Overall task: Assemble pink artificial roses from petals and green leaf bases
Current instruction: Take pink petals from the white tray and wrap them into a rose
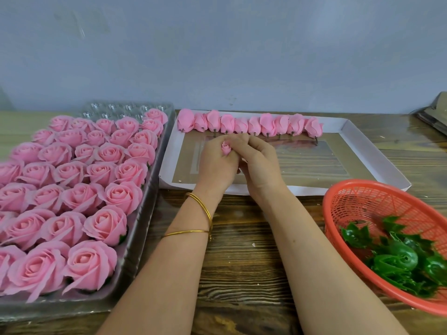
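Note:
My left hand (216,163) grips a small pink rosebud (226,147) above the white cardboard tray (377,154). My right hand (260,159) is pressed against the left one, its fingers curled round the bud's lower side. Along the tray's far edge lies a row of several pink petal bundles (249,124) on short stems. Green leaf bases (396,257) lie in a red mesh basket (358,201) at the right.
A clear plastic tray (142,213) at the left is filled with several finished pink roses (96,175). The wooden table (242,250) shows between the trays. A grey wall stands behind. Dark flat items (435,112) lie at the far right.

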Available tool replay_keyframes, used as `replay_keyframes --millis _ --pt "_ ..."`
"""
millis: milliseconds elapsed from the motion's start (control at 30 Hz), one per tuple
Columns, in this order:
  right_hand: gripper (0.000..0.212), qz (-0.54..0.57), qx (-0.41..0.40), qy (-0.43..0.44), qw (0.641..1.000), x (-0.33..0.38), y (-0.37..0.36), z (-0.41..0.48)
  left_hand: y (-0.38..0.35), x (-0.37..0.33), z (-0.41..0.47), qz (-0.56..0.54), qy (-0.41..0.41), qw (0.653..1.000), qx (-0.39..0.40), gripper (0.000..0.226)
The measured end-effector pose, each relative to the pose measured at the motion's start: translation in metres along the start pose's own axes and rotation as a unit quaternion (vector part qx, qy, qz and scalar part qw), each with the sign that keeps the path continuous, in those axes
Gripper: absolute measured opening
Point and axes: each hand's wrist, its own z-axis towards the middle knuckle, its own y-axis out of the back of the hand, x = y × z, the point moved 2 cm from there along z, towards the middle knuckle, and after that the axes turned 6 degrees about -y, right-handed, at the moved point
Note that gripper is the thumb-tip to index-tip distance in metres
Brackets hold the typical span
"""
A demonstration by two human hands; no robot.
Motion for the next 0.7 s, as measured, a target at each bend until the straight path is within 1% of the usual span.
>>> replay_keyframes --millis 100,167,233,267,333,400,467,533,633,700 --pt "0.019 0.051 0.006 -0.019 0.999 -0.002 0.003 0.000 0.005 -0.004 0.001 -0.026 0.019 0.999 -0.025 0.025" --pt "0.019 0.049 0.007 -0.011 0.999 0.000 0.004 -0.001 0.008 -0.009 0.000 -0.060 0.018 0.997 -0.042 0.031" --pt "0.031 -0.010 -0.004 0.010 1.000 0.001 0.002 -0.004 0.010 -0.012 -0.001 -0.091 0.019 0.994 -0.055 0.041" --pt "0.037 -0.054 -0.013 0.026 0.998 0.002 0.001 -0.006 0.011 -0.014 -0.002 -0.102 0.024 0.993 -0.061 0.041" --pt "0.040 -0.124 -0.013 0.067 0.990 0.004 -0.002 -0.010 0.012 -0.015 -0.003 -0.124 0.041 0.989 -0.071 0.035" --pt "0.040 -0.168 0.001 0.084 0.982 0.004 -0.002 -0.012 0.013 -0.015 -0.004 -0.137 0.070 0.985 -0.080 0.033" --pt "0.045 -0.195 0.012 0.090 0.977 0.003 -0.002 -0.013 0.013 -0.015 -0.004 -0.166 0.095 0.978 -0.083 0.033" --pt "0.047 -0.208 0.013 0.101 0.973 0.001 -0.002 -0.013 0.012 -0.017 -0.005 -0.181 0.102 0.975 -0.072 0.033" --pt "0.048 -0.206 -0.003 0.114 0.972 0.001 -0.002 -0.013 0.010 -0.019 -0.006 -0.187 0.105 0.975 -0.052 0.034" --pt "0.049 -0.199 -0.016 0.112 0.973 0.000 -0.001 -0.012 0.009 -0.021 -0.007 -0.176 0.110 0.977 -0.045 0.039"
